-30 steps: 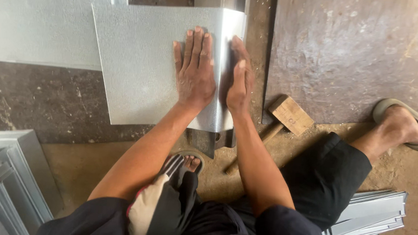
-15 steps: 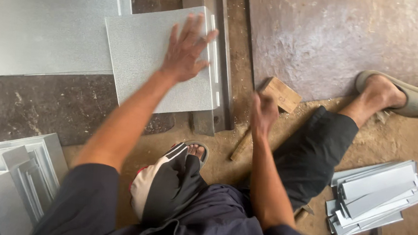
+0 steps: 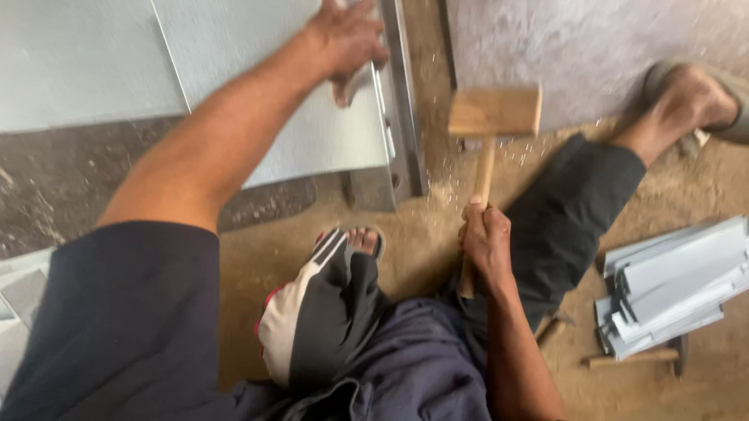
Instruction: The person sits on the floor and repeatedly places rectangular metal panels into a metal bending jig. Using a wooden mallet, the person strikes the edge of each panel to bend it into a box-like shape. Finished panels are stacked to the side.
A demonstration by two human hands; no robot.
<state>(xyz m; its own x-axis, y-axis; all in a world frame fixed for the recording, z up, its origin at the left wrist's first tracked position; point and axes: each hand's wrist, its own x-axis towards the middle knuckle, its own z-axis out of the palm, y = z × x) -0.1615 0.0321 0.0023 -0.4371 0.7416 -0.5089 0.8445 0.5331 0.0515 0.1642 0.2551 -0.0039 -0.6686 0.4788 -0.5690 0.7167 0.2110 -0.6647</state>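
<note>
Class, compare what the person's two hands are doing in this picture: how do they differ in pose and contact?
The left hand lies spread and flat on the metal sheet; the right hand is curled around the wooden mallet handle. The left arm reaches far forward; the right stays near the lap. Both are bare.

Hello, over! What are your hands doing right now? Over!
Left hand flat on metal sheet, pressing near its edge. Right hand gripping wooden mallet, head raised. Nothing between mallet and sheet.
</note>
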